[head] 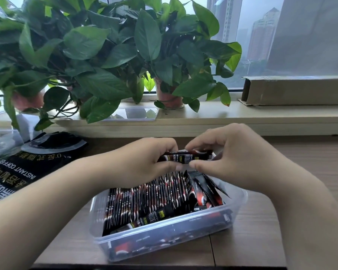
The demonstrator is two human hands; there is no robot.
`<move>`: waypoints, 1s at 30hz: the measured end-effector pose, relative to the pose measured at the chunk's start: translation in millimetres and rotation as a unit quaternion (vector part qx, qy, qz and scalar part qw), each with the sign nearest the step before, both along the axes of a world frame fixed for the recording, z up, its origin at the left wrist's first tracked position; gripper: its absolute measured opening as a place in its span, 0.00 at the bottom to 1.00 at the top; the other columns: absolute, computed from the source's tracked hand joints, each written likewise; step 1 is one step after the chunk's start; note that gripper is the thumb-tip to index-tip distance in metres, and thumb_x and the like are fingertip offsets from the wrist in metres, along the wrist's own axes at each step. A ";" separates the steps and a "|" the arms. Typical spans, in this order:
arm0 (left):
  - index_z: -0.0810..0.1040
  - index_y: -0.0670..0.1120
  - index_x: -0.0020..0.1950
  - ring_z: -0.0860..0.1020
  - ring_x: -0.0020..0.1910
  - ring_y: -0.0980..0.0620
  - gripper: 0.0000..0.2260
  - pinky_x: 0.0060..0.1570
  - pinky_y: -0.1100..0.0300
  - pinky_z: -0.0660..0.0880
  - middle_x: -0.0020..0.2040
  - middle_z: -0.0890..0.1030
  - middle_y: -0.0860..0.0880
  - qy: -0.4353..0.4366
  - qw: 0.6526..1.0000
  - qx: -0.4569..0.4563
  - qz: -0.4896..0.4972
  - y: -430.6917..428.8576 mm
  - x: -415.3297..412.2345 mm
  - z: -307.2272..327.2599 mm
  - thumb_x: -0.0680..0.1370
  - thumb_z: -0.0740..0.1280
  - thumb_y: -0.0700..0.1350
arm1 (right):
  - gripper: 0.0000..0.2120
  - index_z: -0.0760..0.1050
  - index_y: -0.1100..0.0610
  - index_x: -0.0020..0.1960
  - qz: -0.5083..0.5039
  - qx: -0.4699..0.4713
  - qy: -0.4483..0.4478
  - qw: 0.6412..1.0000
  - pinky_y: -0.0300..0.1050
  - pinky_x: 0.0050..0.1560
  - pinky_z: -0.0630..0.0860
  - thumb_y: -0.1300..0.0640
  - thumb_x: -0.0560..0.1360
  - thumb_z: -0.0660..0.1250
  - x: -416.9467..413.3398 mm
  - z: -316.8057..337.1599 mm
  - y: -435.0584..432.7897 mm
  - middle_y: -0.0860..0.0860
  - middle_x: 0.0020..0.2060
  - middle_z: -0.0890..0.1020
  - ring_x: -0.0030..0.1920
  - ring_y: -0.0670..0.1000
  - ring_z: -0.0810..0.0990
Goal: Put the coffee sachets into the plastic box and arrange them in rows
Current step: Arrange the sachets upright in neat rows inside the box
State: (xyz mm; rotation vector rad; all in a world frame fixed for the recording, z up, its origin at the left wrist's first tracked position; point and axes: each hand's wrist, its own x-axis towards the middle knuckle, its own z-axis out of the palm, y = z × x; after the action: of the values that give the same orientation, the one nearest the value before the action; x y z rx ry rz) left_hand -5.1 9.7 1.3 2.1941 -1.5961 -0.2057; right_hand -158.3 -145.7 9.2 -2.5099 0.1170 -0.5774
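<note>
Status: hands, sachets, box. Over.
Left hand and right hand pinch held sachets over box. Row upright; right-end sachets leaning, loose sachet lying across front. Nothing in the way.

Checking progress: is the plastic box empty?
No, the plastic box holds a packed row of upright coffee sachets.

Plastic box [164, 238] is sitting on the table [261, 240], centre, near the front edge. Inside, a row of sachets [144, 199] is standing on edge across left and middle; leaning sachets [205, 190] are lying at its right end; one loose sachet [154, 217] is lying crosswise before the row.

Left hand [144, 162] and right hand [232, 158] are holding the held sachets [185, 157] above the box's far end.

Coffee bag [27, 168] is lying left of the box.

Behind, the windowsill [261, 115] is carrying potted plants [105, 55] left and centre, a shallow tray [137, 119] before them, and a cardboard box [297, 90] at right.
</note>
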 end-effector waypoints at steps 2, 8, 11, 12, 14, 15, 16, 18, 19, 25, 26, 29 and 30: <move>0.72 0.56 0.48 0.77 0.38 0.61 0.09 0.41 0.62 0.75 0.41 0.81 0.56 -0.027 1.000 0.004 0.008 -3.9 -3.9 -2.7 0.76 0.70 0.57 | 0.05 0.87 0.47 0.46 0.009 -0.019 -0.006 1.000 0.46 0.42 0.80 0.54 0.70 0.76 3.7 -1.5 4.2 0.43 0.36 0.85 0.39 0.43 0.82; 0.63 0.58 0.65 0.77 0.43 0.60 0.23 0.46 0.63 0.74 0.49 0.77 0.59 -0.051 0.997 -0.044 0.028 0.0 3.9 -7.7 0.75 0.70 0.56 | 0.05 0.84 0.51 0.36 -0.093 -0.039 0.041 0.994 0.37 0.32 0.77 0.58 0.70 0.72 -1.1 -1.3 -6.1 0.46 0.28 0.82 0.33 0.43 0.80; 0.72 0.53 0.61 0.75 0.52 0.58 0.12 0.53 0.61 0.72 0.56 0.75 0.57 -0.158 0.985 -0.069 -0.005 3.9 6.8 -9.3 0.78 0.63 0.46 | 0.06 0.83 0.54 0.34 -0.161 -0.039 0.080 0.983 0.40 0.30 0.75 0.56 0.69 0.71 -2.5 -2.4 -11.7 0.48 0.28 0.82 0.32 0.46 0.80; 0.76 0.51 0.60 0.74 0.56 0.57 0.13 0.56 0.61 0.71 0.58 0.76 0.56 -0.178 0.981 -0.056 -0.048 3.7 5.3 -9.1 0.77 0.61 0.43 | 0.06 0.83 0.55 0.34 -0.174 -0.033 0.084 0.980 0.40 0.30 0.74 0.56 0.69 0.71 -1.7 -2.9 -11.8 0.48 0.29 0.82 0.33 0.48 0.80; 0.80 0.50 0.63 0.73 0.63 0.56 0.20 0.64 0.60 0.69 0.63 0.78 0.55 -0.198 0.971 0.004 -0.130 1.0 0.4 -10.9 0.74 0.60 0.37 | 0.06 0.82 0.55 0.35 -0.193 -0.027 0.091 0.977 0.39 0.30 0.74 0.55 0.69 0.71 0.8 -3.7 -9.8 0.48 0.30 0.81 0.34 0.48 0.80; 0.79 0.51 0.66 0.71 0.66 0.56 0.24 0.67 0.60 0.67 0.66 0.78 0.55 -0.208 0.965 0.029 -0.159 -1.3 -1.6 -13.3 0.73 0.61 0.34 | 0.06 0.82 0.55 0.35 -0.201 -0.025 0.094 0.975 0.39 0.30 0.73 0.55 0.69 0.71 2.2 -4.0 -8.4 0.48 0.31 0.81 0.34 0.48 0.80; 0.78 0.51 0.68 0.70 0.69 0.55 0.28 0.69 0.60 0.65 0.68 0.77 0.55 -0.215 0.959 0.049 -0.180 -3.6 -3.6 -16.0 0.72 0.60 0.32 | 0.06 0.82 0.54 0.35 -0.207 -0.022 0.097 0.973 0.39 0.30 0.73 0.54 0.69 0.72 3.1 -4.1 -7.0 0.48 0.32 0.81 0.35 0.48 0.80; 0.76 0.52 0.71 0.68 0.72 0.54 0.34 0.72 0.57 0.64 0.71 0.76 0.54 -0.206 0.953 0.086 -0.203 -6.9 -6.6 -21.4 0.69 0.57 0.30 | 0.06 0.81 0.54 0.35 -0.218 -0.013 0.101 0.971 0.38 0.29 0.70 0.54 0.70 0.72 3.9 -3.6 -5.5 0.48 0.32 0.81 0.34 0.48 0.79; 0.76 0.53 0.71 0.68 0.72 0.54 0.35 0.72 0.57 0.64 0.71 0.76 0.54 -0.198 0.953 0.096 -0.210 -7.6 -7.0 -23.1 0.68 0.56 0.30 | 0.06 0.81 0.53 0.35 -0.221 -0.007 0.104 0.970 0.38 0.29 0.69 0.54 0.70 0.72 3.7 -3.0 -5.0 0.48 0.32 0.81 0.34 0.48 0.79; 0.80 0.56 0.63 0.76 0.62 0.53 0.25 0.62 0.57 0.73 0.62 0.80 0.55 -0.183 0.962 0.068 -0.193 -2.2 3.8 -22.8 0.74 0.60 0.33 | 0.08 0.80 0.53 0.34 -0.232 0.001 0.125 0.965 0.38 0.29 0.68 0.52 0.70 0.73 3.4 -1.4 0.3 0.49 0.34 0.81 0.34 0.48 0.77; 0.79 0.56 0.64 0.75 0.62 0.53 0.23 0.62 0.58 0.72 0.63 0.78 0.55 -0.182 0.962 0.085 -0.185 -1.1 1.8 -22.6 0.76 0.59 0.36 | 0.07 0.80 0.53 0.34 -0.235 0.000 0.127 0.964 0.38 0.29 0.68 0.52 0.70 0.73 3.7 -1.3 1.3 0.49 0.34 0.81 0.34 0.48 0.77; 0.76 0.58 0.68 0.71 0.63 0.54 0.22 0.64 0.55 0.68 0.64 0.74 0.56 -0.188 0.958 0.134 -0.172 -1.8 -7.3 -25.6 0.77 0.58 0.40 | 0.06 0.80 0.53 0.35 -0.241 0.005 0.133 0.961 0.38 0.29 0.68 0.53 0.70 0.72 4.2 -0.3 4.1 0.50 0.35 0.81 0.32 0.49 0.76; 0.75 0.58 0.68 0.69 0.63 0.55 0.22 0.64 0.54 0.67 0.64 0.74 0.56 -0.190 0.956 0.146 -0.170 -3.2 -9.2 -27.0 0.77 0.58 0.40 | 0.06 0.80 0.53 0.35 -0.243 0.004 0.134 0.961 0.38 0.29 0.69 0.54 0.70 0.72 4.3 -0.3 4.9 0.50 0.35 0.80 0.32 0.49 0.76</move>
State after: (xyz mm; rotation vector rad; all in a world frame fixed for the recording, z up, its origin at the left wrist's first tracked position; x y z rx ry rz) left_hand -14.3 6.5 -25.6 2.2543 -2.2901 -0.1300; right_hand -154.1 -140.8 8.9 -2.5419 0.8524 -0.4132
